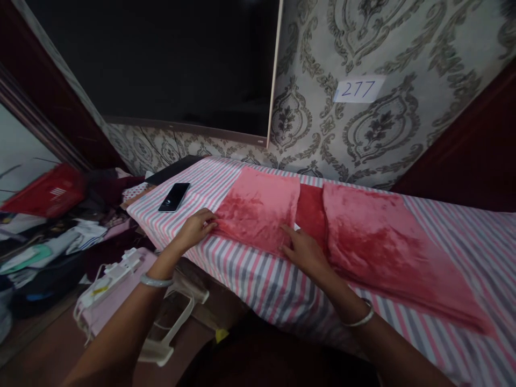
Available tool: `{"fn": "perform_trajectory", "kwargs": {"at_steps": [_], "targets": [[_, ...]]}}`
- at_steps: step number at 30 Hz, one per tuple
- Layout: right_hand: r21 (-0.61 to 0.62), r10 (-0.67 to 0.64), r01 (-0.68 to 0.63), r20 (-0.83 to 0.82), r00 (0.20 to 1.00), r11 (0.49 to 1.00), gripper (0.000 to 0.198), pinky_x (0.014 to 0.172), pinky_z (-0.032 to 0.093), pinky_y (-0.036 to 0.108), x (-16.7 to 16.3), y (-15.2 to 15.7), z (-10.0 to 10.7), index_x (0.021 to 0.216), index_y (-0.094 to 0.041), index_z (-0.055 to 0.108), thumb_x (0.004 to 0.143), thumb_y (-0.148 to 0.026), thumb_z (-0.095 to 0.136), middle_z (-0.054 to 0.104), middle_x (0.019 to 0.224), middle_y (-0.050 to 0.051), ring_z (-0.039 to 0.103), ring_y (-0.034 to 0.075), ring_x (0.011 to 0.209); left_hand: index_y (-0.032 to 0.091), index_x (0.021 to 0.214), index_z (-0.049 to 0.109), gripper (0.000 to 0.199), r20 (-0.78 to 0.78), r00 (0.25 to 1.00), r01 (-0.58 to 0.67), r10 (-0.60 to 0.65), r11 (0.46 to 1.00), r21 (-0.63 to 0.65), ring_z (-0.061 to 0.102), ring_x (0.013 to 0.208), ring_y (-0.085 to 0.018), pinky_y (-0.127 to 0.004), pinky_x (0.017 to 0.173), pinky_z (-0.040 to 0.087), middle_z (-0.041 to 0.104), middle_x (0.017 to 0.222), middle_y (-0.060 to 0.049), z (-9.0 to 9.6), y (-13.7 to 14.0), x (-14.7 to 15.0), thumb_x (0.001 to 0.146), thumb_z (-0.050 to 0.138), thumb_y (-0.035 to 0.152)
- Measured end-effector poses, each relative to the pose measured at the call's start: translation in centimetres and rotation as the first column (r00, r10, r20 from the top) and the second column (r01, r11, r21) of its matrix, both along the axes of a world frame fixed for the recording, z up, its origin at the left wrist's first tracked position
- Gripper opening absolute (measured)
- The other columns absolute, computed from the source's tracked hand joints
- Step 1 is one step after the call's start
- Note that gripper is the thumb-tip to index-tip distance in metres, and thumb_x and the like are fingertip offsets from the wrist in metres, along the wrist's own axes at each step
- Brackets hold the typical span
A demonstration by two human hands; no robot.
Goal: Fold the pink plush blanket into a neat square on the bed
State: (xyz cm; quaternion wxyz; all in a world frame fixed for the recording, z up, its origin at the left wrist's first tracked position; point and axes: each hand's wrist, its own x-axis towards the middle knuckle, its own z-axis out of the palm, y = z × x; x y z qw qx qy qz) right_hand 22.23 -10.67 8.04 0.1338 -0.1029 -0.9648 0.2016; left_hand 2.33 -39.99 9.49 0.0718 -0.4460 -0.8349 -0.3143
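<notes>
A pink-red plush garment (374, 242) lies along a bed-like surface covered by a striped sheet (234, 269). Its kind I cannot tell. The left part is turned over into a flat, roughly square panel (258, 204), and a darker red strip (312, 212) shows between that panel and the longer right part. My left hand (196, 228) pinches the panel's left front corner. At the panel's right front edge, my right hand (304, 250) has thumb and fingers closed on the fabric. A small white tag (297, 227) sticks out just above it.
A black phone (174, 197) rests on the sheet to the left. Behind, a large television (161, 64) hangs on the patterned wall. On the floor at left are piled clothes (84, 236), a red basket (44, 191), a white power strip (121, 271) and a white plastic frame (177, 322).
</notes>
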Motion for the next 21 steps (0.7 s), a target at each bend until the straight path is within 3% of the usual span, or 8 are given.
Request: {"fn": "perform_trajectory", "kwargs": {"at_steps": [5, 9, 14, 17, 21], "targets": [[-0.187, 0.096, -0.118, -0.122, 0.988, 0.975, 0.042, 0.071, 0.049, 0.03, -0.8, 1.0, 0.1, 0.119, -0.021, 0.073, 0.081, -0.013, 0.056, 0.071, 0.088, 0.004, 0.062, 0.018, 0.073, 0.02, 0.09, 0.068, 0.014, 0.006, 1.0, -0.008, 0.008, 1.0, -0.011, 0.061, 0.078, -0.016, -0.028, 0.072, 0.052, 0.065, 0.09, -0.004, 0.2, 0.0, 0.0, 0.089, 0.058, 0.029], [-0.209, 0.065, -0.12, -0.253, 0.965, 0.971, 0.037, 0.073, 0.05, 0.033, -1.5, 2.2, 1.9, 0.115, -0.02, 0.074, 0.085, -0.019, 0.053, 0.07, 0.089, 0.006, 0.062, 0.021, 0.077, 0.02, 0.087, 0.064, 0.012, -0.016, 1.0, -0.023, 0.022, 0.999, -0.027, 0.06, 0.077, -0.016, -0.028, 0.071, 0.051, 0.064, 0.087, -0.004, 0.7, 0.1, 0.3, 0.09, 0.056, 0.028], [-0.039, 0.11, -0.14, -0.429, 0.897, 0.989, 0.033, 0.077, 0.051, 0.034, -1.8, 2.2, 2.9, 0.109, -0.019, 0.074, 0.093, -0.019, 0.045, 0.062, 0.09, 0.009, 0.059, 0.022, 0.084, 0.021, 0.091, 0.06, 0.01, -0.226, 0.964, -0.158, 0.141, 0.986, -0.06, 0.06, 0.081, -0.02, -0.033, 0.075, 0.051, 0.062, 0.089, -0.005, 0.8, 0.5, 1.1, 0.091, 0.05, 0.02], [0.105, 0.147, -0.113, -0.415, 0.898, 0.988, 0.036, 0.074, 0.049, 0.029, -1.1, 1.7, 1.2, 0.115, -0.018, 0.07, 0.096, -0.016, 0.039, 0.059, 0.094, 0.007, 0.057, 0.019, 0.083, 0.021, 0.093, 0.06, 0.015, -0.352, 0.923, -0.214, 0.152, 0.966, -0.143, 0.06, 0.086, -0.024, -0.037, 0.077, 0.051, 0.061, 0.093, -0.009, 0.4, 0.6, 1.6, 0.088, 0.049, 0.013], [0.262, 0.199, -0.114, -0.325, 0.925, 0.958, 0.034, 0.067, 0.046, 0.025, 0.5, 1.4, -2.1, 0.107, -0.018, 0.071, 0.097, -0.011, 0.039, 0.06, 0.088, 0.006, 0.056, 0.017, 0.077, 0.021, 0.094, 0.061, 0.018, -0.384, 0.922, -0.17, 0.058, 0.95, -0.263, 0.059, 0.086, -0.025, -0.037, 0.077, 0.05, 0.061, 0.092, -0.009, -0.6, 0.3, 2.2, 0.087, 0.049, 0.01]]}}
